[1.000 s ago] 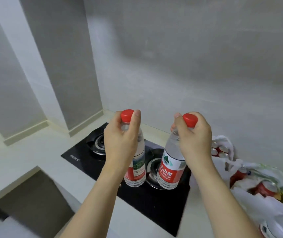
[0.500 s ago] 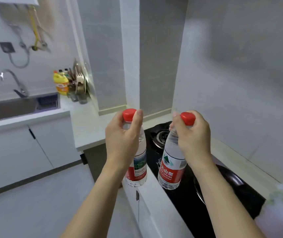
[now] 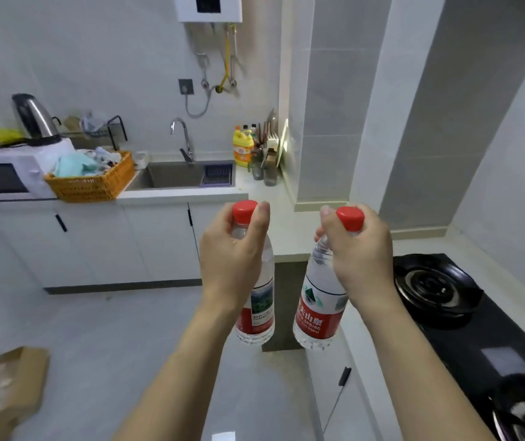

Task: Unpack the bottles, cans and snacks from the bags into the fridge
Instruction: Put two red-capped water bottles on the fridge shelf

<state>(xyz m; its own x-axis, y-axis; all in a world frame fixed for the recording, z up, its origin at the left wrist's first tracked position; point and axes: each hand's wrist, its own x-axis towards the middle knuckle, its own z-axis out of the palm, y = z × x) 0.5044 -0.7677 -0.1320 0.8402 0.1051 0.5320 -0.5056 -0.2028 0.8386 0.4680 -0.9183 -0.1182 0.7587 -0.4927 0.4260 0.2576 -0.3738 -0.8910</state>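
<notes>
Left hand point(image 3: 234, 262) & right hand point(image 3: 361, 253) are each gripping 1 of 2 bottles by the neck, fingers curled round, left bottle point(image 3: 258, 307) & right bottle point(image 3: 320, 300) hanging over open floor left of the hob point(image 3: 464, 338), counter edge just below-right.

Grey-tiled kitchen: white cabinets point(image 3: 95, 243), steel sink point(image 3: 175, 176), black hob point(image 3: 464, 332).
</notes>
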